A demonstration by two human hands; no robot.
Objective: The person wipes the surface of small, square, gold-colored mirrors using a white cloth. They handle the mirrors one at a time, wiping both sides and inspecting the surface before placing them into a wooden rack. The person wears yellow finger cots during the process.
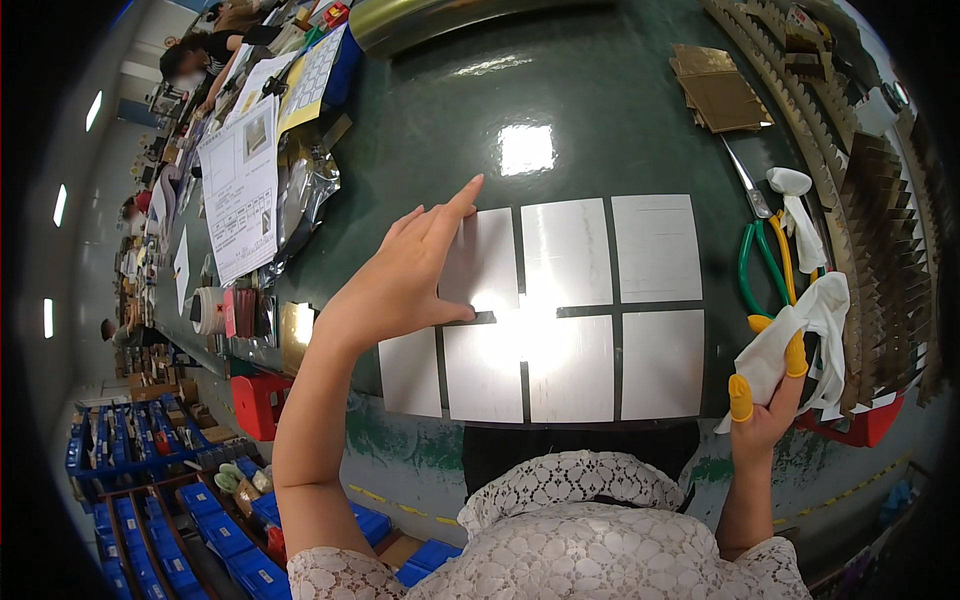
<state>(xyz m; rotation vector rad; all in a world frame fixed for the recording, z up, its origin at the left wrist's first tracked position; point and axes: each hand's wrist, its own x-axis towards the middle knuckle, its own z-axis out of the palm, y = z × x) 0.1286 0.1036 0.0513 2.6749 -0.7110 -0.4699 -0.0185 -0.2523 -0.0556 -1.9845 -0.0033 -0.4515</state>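
Silver plate (483, 262) under spread left fingers (440, 225), seemingly touching; white cloth (800, 345) gripped in right fingers (741, 397).

My left hand (405, 275) covers much of the upper-left metal plate (485, 255), glare washes out the middle plates (530, 335), and the white cloth (800, 335) hides my right hand's (765, 405) palm.

7 flat silvery square plates (570, 310) in 2 rows on dark green bench (600, 110)

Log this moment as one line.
left hand: on upper-left metal sheet | right hand: holds white cloth | scissors beside sheets
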